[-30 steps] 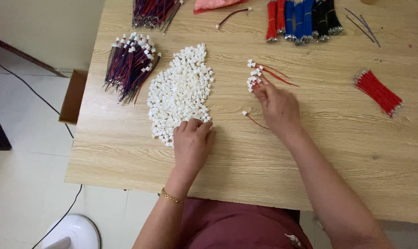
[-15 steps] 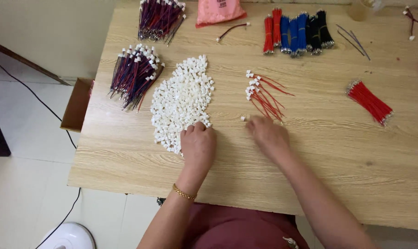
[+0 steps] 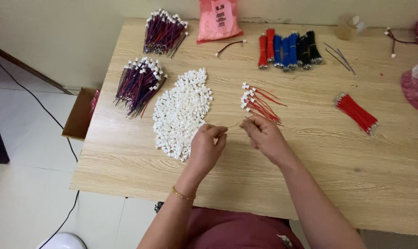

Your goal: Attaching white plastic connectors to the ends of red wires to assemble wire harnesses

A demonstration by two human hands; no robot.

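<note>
Wooden table (image 3: pixel 140 170), pale tiled floor (image 3: pixel 24 203)

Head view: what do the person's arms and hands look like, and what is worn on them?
Both forearms are bare, no sleeves or gloves. The left hand has a thin gold-coloured bangle at the wrist; the right hand and its wrist carry nothing visible. No rings can be made out.

I can make out one package for certain: a pink plastic bag (image 3: pixel 216 20) at the far edge of the wooden table (image 3: pixel 310 175), a little left of centre, lying flat with a small dark printed label near its top. At the far right edge I see crumpled pink and clear wrapping (image 3: pixel 417 85), partly cut off. No signs or screens.
</note>
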